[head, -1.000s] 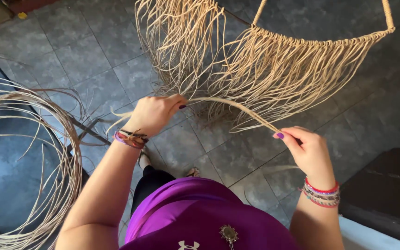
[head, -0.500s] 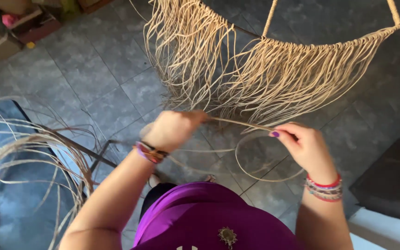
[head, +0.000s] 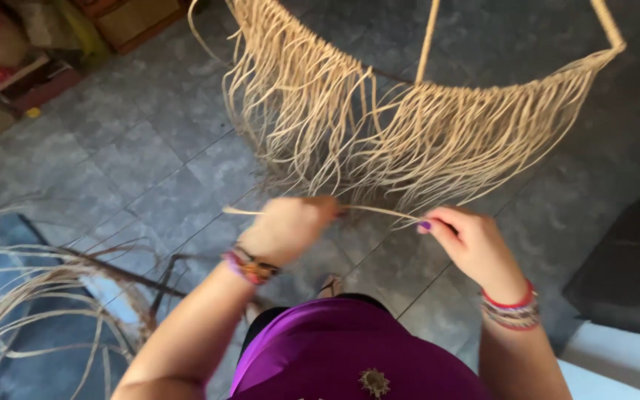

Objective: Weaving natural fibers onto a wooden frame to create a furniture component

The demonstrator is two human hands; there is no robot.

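Both hands pinch one pale reed strand [head: 379, 211] at mid-frame. The left hand [head: 290, 226] is closed on it; the right hand [head: 468, 241] grips its end. A reed fringe [head: 409, 133] hangs above.

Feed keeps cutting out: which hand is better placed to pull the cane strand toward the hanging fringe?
Probably the right hand: it pinches the strand right beneath the fringe. The left hand, blurred, grips it nearer the loose tail.

Tan rattan strands [head: 379, 141], purple shirt [head: 350, 348], grey tiles [head: 135, 155]
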